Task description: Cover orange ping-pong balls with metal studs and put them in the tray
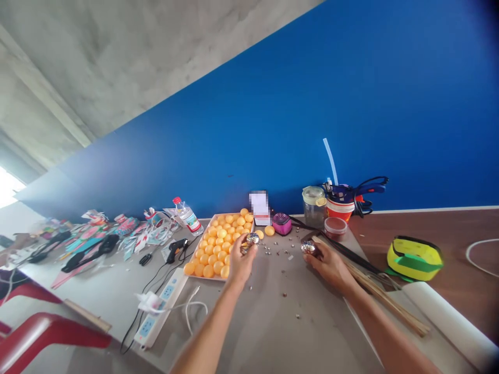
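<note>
My left hand (241,264) is closed around a shiny silver round piece (253,238) that shows above the fingers, beside the tray's right edge. In my right hand (330,266) the fingers grip another shiny silver round piece (307,247), held over the table. The two pieces are apart. A pink tray (186,275) full of orange balls (211,258) lies behind and left of my left hand, with a loose orange ball (269,230) farther back. Small metallic bits (284,294) are scattered on the grey table (273,332) between and in front of my hands.
A power strip (162,306), a glue gun (176,251) and a water bottle (188,217) are at left. Behind stand a phone (260,209), a purple box (281,223), a jar (314,205) and a tool-filled bucket (340,209). Wooden sticks (390,301) lie at right.
</note>
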